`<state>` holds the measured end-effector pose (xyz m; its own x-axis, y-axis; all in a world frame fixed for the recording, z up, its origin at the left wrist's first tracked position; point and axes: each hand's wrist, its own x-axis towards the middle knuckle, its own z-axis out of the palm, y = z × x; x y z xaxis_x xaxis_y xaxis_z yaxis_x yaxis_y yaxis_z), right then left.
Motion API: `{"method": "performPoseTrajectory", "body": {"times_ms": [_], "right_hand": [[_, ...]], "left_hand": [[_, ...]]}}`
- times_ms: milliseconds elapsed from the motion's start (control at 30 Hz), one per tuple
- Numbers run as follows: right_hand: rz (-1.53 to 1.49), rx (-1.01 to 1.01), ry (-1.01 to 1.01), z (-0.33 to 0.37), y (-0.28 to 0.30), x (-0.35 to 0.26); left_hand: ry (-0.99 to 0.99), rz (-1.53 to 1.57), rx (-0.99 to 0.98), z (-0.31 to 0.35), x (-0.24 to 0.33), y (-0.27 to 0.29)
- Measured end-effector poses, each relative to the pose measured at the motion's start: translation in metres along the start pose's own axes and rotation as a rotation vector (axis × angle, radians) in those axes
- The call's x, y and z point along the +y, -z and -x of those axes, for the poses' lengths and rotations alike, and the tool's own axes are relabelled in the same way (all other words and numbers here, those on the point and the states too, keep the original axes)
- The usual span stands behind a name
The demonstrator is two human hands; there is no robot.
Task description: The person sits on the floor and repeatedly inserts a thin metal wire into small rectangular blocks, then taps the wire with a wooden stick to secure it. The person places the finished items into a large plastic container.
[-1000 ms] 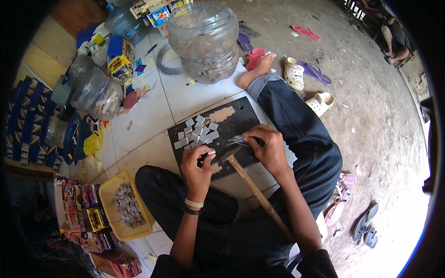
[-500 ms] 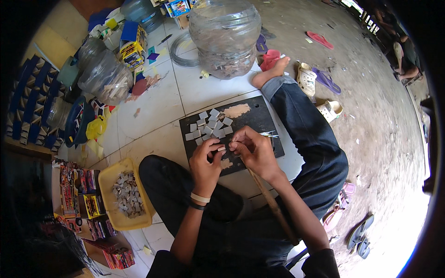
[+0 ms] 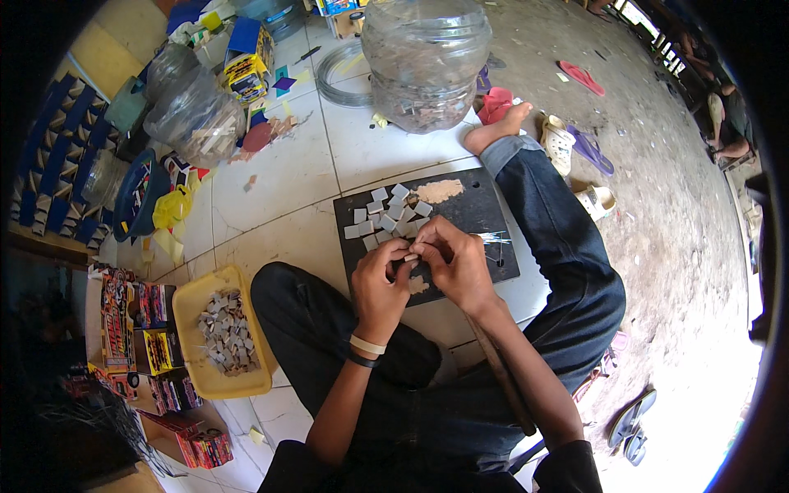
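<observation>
Between the fingertips of my left hand [image 3: 381, 289] sits a small pale square piece [image 3: 412, 257], partly hidden. My right hand [image 3: 458, 269] is pinched closed right beside it, fingertips against my left ones; what it grips is too small to make out. Both hands are over a black board [image 3: 486, 209] on the tiled floor. Several loose grey squares [image 3: 394, 215] lie on the board behind my left hand. To the right of my right hand is a bundle of thin silvery strands [image 3: 495, 238]. A wooden stick [image 3: 503, 380] slants under my right forearm across my lap.
A yellow basin [image 3: 265, 370] of small square pieces stands left of my knee, by stacked colourful boxes [image 3: 160, 349]. Beyond the board are a large clear plastic container [image 3: 426, 66] and a wire coil [image 3: 329, 86]. Sandals, including a red one [image 3: 582, 78], lie at the right.
My hands have come together; the gap between their fingertips has closed around the small piece. The whole view has shifted slightly, with the board appearing farther right.
</observation>
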<state>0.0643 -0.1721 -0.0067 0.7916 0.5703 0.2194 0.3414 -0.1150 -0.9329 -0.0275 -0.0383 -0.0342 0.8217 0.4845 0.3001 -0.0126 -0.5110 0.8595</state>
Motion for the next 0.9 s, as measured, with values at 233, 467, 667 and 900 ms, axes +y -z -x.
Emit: {"method": "performPoseTrajectory", "body": {"times_ms": [233,467,667,900], "right_hand": [[0.083,0.021,0.049,0.000,-0.001,-0.006],[0.186,-0.014,0.173,0.003,0.000,-0.009],[0.299,-0.070,0.265,0.006,0.001,-0.013],[0.277,-0.060,0.316,0.000,0.004,-0.018]], "left_hand": [[-0.038,-0.021,0.015,-0.001,0.002,0.000],[-0.014,-0.061,-0.003,0.000,0.001,0.001],[-0.095,-0.022,0.025,0.000,-0.004,0.001],[0.004,0.075,0.041,0.003,-0.006,0.002]]}}
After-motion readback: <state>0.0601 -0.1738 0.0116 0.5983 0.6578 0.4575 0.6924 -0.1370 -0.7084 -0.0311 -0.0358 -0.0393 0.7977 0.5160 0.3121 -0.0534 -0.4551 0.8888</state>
